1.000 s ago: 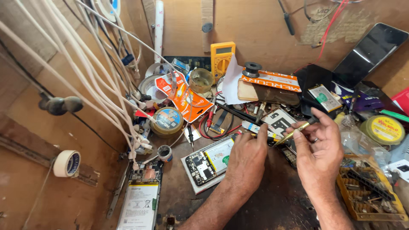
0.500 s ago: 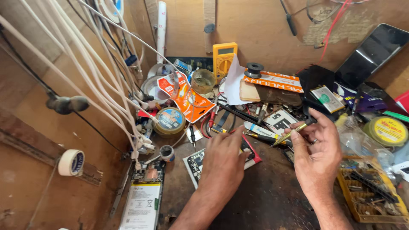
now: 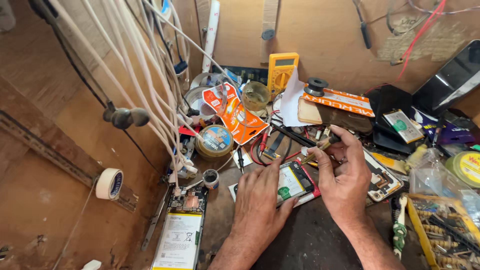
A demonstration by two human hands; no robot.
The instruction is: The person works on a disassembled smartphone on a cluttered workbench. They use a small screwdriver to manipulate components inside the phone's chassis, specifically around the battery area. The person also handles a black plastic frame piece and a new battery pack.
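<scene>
An opened phone with a white battery and red frame lies on the dark bench. My left hand rests flat on its left part, fingers spread, pressing it down. My right hand is closed around a thin yellow-and-black screwdriver, whose tip points down toward the phone's upper right corner. Red and black probe leads lie just beyond the phone.
Another opened phone with a white battery lies at the lower left. A round tin, a yellow multimeter, an orange packet, hanging white cables, a tape roll and a yellow parts tray crowd the bench.
My left hand drew back from the phone's top edge and now lies flat on it. The phone shifted a little right. My right hand with the screwdriver came down closer to the phone.
</scene>
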